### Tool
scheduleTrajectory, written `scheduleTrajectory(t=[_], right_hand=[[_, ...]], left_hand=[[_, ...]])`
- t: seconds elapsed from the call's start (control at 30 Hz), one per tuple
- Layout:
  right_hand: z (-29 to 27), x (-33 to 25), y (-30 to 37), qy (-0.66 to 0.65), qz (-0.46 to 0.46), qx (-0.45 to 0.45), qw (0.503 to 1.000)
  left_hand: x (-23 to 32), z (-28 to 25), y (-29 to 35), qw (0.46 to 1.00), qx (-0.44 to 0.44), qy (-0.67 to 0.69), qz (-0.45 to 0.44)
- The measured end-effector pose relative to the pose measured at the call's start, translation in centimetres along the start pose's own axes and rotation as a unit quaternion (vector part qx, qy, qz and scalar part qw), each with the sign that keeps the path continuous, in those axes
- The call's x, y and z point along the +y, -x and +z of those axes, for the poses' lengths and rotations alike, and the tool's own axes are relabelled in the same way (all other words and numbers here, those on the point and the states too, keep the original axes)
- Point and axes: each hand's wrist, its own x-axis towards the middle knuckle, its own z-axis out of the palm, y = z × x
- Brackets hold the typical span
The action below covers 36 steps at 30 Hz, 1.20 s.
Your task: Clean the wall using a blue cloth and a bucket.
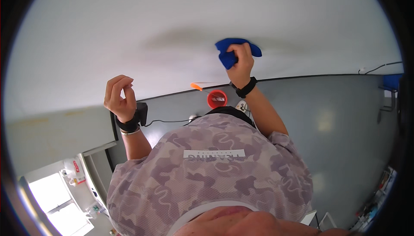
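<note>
My right hand [241, 55] is closed on a blue cloth [230, 44] and presses it against the white wall [189, 12]. Part of the cloth is bunched in the fingers, while the rest spreads out on both sides of the hand. To the left, my left hand [120, 97] is raised near the wall with its fingers loosely bent. A gap shows between thumb and fingers there, and I see nothing held. Both wrists wear black bands.
A red bucket [217, 99] stands on the grey floor [310, 111] by the wall's foot, near my shoes. An orange-handled tool [196, 87] leans at it. Rightward, a black cable [384, 66] runs along the wall. At lower left is a bright window [58, 203].
</note>
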Motion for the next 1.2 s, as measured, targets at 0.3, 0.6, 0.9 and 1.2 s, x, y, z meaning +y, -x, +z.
scheduleTrajectory(t=[0.3,0.6,0.9,1.2], right_hand=[[3.9,5.8,2.2,-0.06,0.11,0.091,0.988],[5.6,3.3,2.3,-0.116,0.269,0.115,0.949],[6.7,-3.6,1.6,-0.253,0.29,0.105,0.917],[3.1,-6.5,-6.3,0.035,-0.087,0.134,0.986]], left_hand=[[-7.1,-0.3,6.8,0.995,-0.01,0.014,-0.096],[-10.2,0.0,9.1,0.971,-0.128,0.136,-0.146],[-11.3,-1.6,5.5,0.98,-0.096,0.159,-0.077],[-12.2,-1.8,-1.9,0.994,0.073,0.077,0.008]])
